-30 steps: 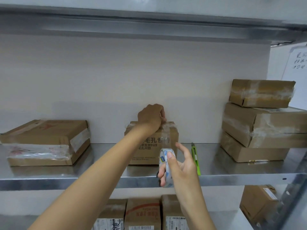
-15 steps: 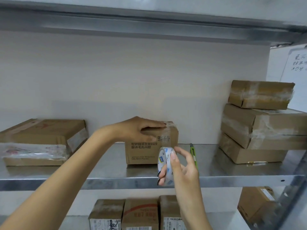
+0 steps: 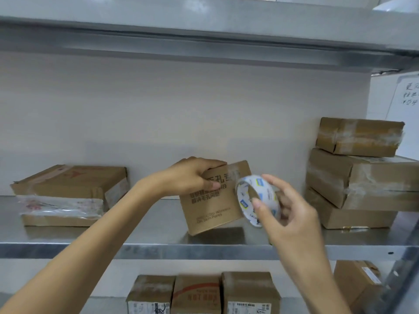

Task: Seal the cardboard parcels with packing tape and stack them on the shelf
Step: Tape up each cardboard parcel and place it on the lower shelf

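Note:
A small cardboard parcel point(image 3: 212, 207) with printed characters stands tilted on the metal shelf point(image 3: 145, 236), its left bottom edge lifted. My left hand point(image 3: 192, 175) grips its top left corner, thumb on the front face. A strip of clear tape runs over the parcel's top right. My right hand point(image 3: 285, 211) holds a roll of packing tape point(image 3: 255, 198) just right of the parcel, in front of its right edge, fingers curled round the roll.
A flat taped box point(image 3: 68, 191) lies at the shelf's left. Three taped boxes point(image 3: 358, 175) are stacked at the right. More parcels point(image 3: 201, 293) stand on the lower shelf. Another shelf point(image 3: 204, 32) hangs overhead.
My left hand shifted from the parcel's top to its top left corner and tipped the parcel. My right hand rose with the tape roll beside the parcel, now covering the green knife.

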